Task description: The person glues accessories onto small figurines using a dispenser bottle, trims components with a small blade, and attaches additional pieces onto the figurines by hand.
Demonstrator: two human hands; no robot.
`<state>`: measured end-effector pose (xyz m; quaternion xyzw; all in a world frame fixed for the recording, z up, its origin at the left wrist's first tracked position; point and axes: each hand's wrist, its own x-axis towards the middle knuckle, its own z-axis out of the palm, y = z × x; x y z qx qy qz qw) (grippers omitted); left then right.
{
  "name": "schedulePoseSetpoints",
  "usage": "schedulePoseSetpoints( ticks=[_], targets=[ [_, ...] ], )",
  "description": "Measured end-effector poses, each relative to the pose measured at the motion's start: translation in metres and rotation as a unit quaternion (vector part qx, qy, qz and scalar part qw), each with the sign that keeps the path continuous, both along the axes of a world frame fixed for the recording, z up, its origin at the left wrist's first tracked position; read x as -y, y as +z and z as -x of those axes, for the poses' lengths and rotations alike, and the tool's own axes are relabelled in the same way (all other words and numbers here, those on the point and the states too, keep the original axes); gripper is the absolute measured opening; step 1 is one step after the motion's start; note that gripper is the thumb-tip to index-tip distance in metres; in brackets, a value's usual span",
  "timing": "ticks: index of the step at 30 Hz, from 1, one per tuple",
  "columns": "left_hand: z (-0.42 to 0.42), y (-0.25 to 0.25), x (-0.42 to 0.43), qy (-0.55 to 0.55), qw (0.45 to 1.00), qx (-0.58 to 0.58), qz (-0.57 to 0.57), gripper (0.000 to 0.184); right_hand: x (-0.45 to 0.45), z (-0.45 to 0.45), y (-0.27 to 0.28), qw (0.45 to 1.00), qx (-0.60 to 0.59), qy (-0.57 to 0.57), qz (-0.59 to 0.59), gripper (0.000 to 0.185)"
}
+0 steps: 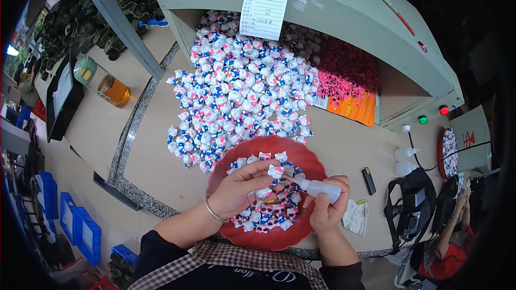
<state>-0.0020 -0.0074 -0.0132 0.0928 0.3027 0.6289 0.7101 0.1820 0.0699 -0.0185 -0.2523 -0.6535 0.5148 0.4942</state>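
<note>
Between the thumb and fingers of my left hand [236,189] is a small white cat figurine [275,172] with pink and blue parts. My right hand [327,212] grips a small translucent squeeze bottle [324,189], its nozzle pointing left, close to the figurine. Whether the tip touches it I cannot tell. Both hands are above a red scalloped bowl [306,156], which holds many similar figurines, several with dark-lensed pink glasses. Behind the bowl, a large heap of white figurines [242,91] spreads across the table and under the cabinet.
A grey-green cabinet [344,0] spans the back, with a paper label [264,11] on it. Pink pieces [344,86] lie inside on an orange bag [355,110]. At right are a white cloth [355,216], a black bag [411,209] and another person [451,247]. A drink bottle [112,90] is left.
</note>
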Motion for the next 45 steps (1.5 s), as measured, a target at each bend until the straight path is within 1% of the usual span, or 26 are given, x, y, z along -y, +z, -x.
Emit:
schedulePoseSetpoints(
  ticks=[7,10,13,16,19,22,25,28,31,34,37,40,45],
  targets=[
    [0.0,0.0,-0.001,0.0,1.0,0.001,0.002,0.037,0.0,0.0,-0.002,1.0,0.002,0.006,0.001,0.024],
    [0.0,0.002,-0.001,0.0,1.0,-0.002,0.006,0.036,0.001,0.0,-0.003,1.0,0.014,0.006,-0.001,0.031],
    [-0.001,0.001,-0.001,0.005,1.0,-0.007,0.007,0.035,0.001,0.0,-0.001,1.0,0.009,0.002,-0.009,0.024],
    [-0.001,0.0,-0.001,0.007,1.0,-0.012,0.01,0.035,-0.002,-0.004,-0.009,0.997,0.034,-0.008,-0.062,0.024],
    [-0.001,0.001,-0.001,0.007,1.0,-0.014,0.005,0.035,0.001,-0.001,-0.003,1.0,0.009,-0.015,-0.018,0.024],
    [-0.001,0.003,-0.001,0.007,1.0,-0.013,0.0,0.035,0.003,0.001,0.002,1.0,0.018,-0.018,-0.009,0.024],
    [0.0,0.002,-0.001,0.008,1.0,-0.011,0.0,0.036,0.001,-0.004,-0.003,0.997,0.053,-0.026,-0.055,0.024],
    [0.0,0.0,0.0,0.017,1.0,-0.013,0.005,0.036,0.002,-0.003,-0.003,0.998,0.04,-0.023,-0.036,0.023],
    [0.0,0.0,0.0,0.027,0.999,-0.019,0.018,0.036,-0.003,-0.009,-0.009,0.991,0.086,-0.033,-0.096,0.022],
    [-0.001,0.001,0.0,0.033,0.999,-0.022,0.009,0.036,0.002,-0.003,-0.003,0.998,0.033,-0.046,-0.014,0.024],
    [-0.002,-0.001,-0.001,0.037,0.999,-0.034,0.001,0.036,0.001,-0.001,-0.002,0.999,0.026,-0.034,-0.028,0.03],
    [-0.002,0.003,0.0,0.022,0.999,-0.039,0.002,0.036,0.001,-0.003,-0.005,0.998,0.03,-0.027,-0.048,0.027],
    [-0.003,0.004,0.0,0.011,0.999,-0.047,0.0,0.037,0.001,-0.003,-0.006,0.997,0.038,-0.028,-0.058,0.027]
  ],
)
